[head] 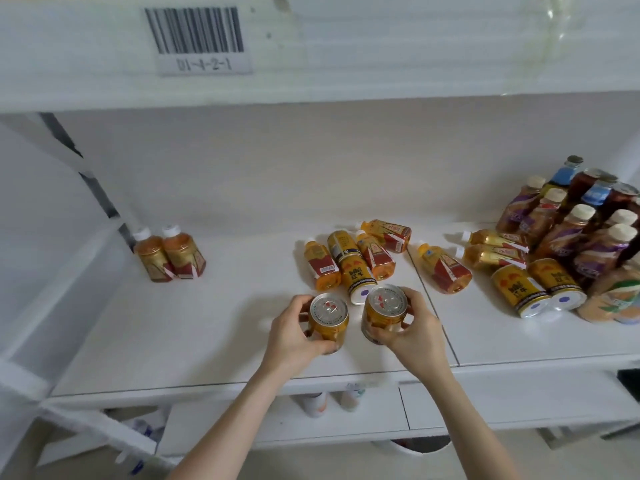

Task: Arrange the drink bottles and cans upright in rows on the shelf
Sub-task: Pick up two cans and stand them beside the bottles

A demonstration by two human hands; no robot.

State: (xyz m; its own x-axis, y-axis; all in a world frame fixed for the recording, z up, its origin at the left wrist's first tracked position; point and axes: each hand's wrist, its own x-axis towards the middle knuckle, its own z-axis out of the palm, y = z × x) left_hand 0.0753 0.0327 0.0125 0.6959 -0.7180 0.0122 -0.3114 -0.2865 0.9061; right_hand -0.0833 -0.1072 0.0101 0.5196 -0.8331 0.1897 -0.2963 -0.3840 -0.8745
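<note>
My left hand (294,336) grips an upright gold can (328,318) near the front of the white shelf (207,323). Beside it, my right hand (414,323) holds a second upright gold can (384,310). Just behind them a third gold can (351,268) lies on its side among several fallen orange tea bottles (320,265). Two tea bottles (169,254) stand upright at the back left. More tea bottles (445,268) and two gold cans (519,289) lie to the right.
A dense cluster of upright purple-labelled and blue-labelled bottles (571,220) fills the right end. The upper shelf edge carries a barcode label (197,39). A lower shelf (311,410) shows a couple of bottles (351,396) beneath the front lip.
</note>
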